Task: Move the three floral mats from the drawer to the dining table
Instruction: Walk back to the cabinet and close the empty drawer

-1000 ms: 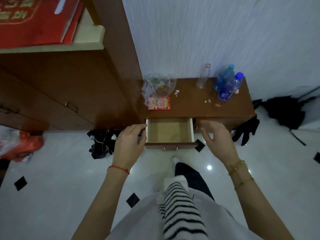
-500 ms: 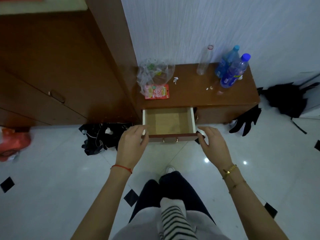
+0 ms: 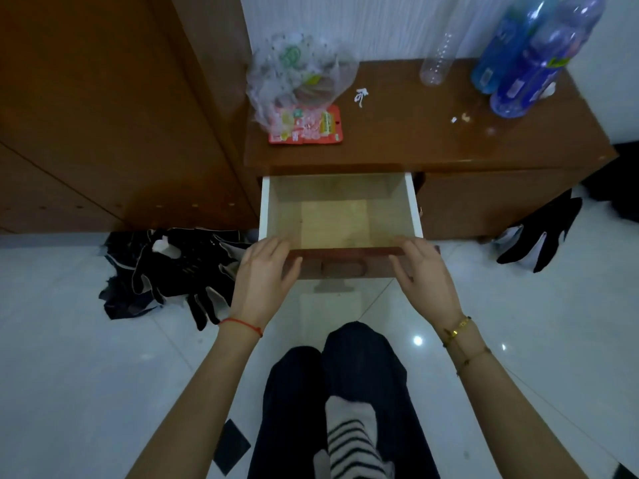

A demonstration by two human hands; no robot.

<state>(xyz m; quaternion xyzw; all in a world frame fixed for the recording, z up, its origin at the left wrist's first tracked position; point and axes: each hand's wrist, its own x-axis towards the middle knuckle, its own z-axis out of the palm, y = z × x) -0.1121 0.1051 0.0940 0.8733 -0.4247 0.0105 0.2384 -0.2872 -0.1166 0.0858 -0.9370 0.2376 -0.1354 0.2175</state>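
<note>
White glossy floor tiles [image 3: 86, 375] run under a low brown cabinet whose worktop [image 3: 415, 133] carries a plastic bag [image 3: 297, 74], a red snack packet [image 3: 306, 126] and blue bottles [image 3: 529, 60] at 1 o'clock. At 12 o'clock the open drawer [image 3: 340, 216] shows only its bare bottom. Left hand [image 3: 262, 274] and right hand [image 3: 423, 274] rest, fingers relaxed, on its front corners.

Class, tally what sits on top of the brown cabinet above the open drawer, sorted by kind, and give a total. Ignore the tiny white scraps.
Blue bottles: 2
Clear empty bottle: 1
Clear plastic bag: 1
Red snack packet: 1
Total: 5
</note>
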